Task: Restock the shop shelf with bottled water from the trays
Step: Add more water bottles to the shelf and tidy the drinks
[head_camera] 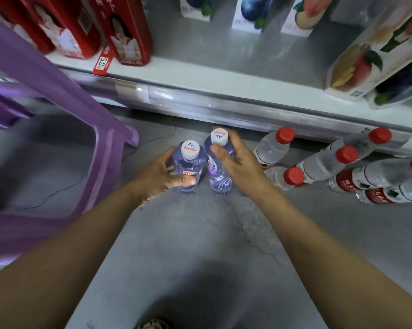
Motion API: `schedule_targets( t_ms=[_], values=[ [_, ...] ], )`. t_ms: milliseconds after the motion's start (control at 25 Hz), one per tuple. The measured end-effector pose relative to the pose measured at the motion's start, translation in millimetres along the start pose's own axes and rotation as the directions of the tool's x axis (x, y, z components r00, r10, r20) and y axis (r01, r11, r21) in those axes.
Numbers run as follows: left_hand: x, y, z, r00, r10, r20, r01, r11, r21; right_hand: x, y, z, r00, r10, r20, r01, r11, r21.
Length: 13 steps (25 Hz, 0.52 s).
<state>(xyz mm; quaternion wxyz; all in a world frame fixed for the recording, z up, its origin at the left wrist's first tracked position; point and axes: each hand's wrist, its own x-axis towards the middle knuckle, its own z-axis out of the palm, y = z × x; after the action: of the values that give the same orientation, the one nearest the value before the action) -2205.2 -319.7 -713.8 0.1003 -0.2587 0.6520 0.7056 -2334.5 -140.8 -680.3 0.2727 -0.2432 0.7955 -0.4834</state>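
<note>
Right now both our hands are clamped, one bottle each. Our left hand [161, 174] curls fingers and thumb round a small violet-tinted clear plastic water bottle with a white screw cap [188, 166]. Our right hand [240, 167] grips a second violet-tinted bottle [220, 178] of the same kind from its right side, thumb up near the cap. The two bottles stand side by side, caps up and nearly touching, low over the cracked grey concrete floor [200, 233] (whether their bases rest on it or hang just above it, we cannot tell).

What the coming move turns on, as we judge it, is this: both long axes are vertical, and the pale grey metal shelf [224, 58] lies ahead of the hands and higher, with its front rail between them and the bare board. That bare stretch sits straight ahead and a little to the right, so the right hand looks the nearer. The bottles would need to rise and go forward over the rail while staying upright.

Further out, a lilac plastic tray [58, 110] stands just beside our left forearm. To the right, clear plastic bottles with red caps [318, 162] lie on their sides on the floor below the shelf edge. On the shelf, red cartons [129, 32] stand at the left and fruit-printed juice cartons [247, 13] at the back and right.
</note>
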Motion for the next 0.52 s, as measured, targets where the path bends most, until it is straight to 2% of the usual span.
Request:
schedule_targets(
  t_ms=[280, 360, 440, 520],
  values=[
    [5.5, -13.3, 6.2, 0.998, -0.011, -0.06, 0.011, 1.0, 0.001, 11.1, 13.9, 5.3, 0.998, 0.045, 0.048, -0.053, 0.981, 0.189],
    [6.8, -19.0, 5.7, 0.997, -0.026, -0.076, 0.025, 1.0, -0.004, 9.6, 13.6, 5.7, 0.997, 0.06, 0.048, -0.069, 0.979, 0.193],
    [6.4, -22.8, 4.0, 0.994, -0.049, -0.102, 0.045, 0.998, -0.038, 10.7, 15.8, 9.4, 0.998, 0.064, 0.01, -0.065, 0.986, 0.154],
    [7.7, -25.8, 1.7, 0.988, -0.046, -0.144, 0.034, 0.996, -0.085, 14.0, 22.2, 15.2, 0.989, 0.134, -0.06, -0.123, 0.979, 0.164]
  ],
)
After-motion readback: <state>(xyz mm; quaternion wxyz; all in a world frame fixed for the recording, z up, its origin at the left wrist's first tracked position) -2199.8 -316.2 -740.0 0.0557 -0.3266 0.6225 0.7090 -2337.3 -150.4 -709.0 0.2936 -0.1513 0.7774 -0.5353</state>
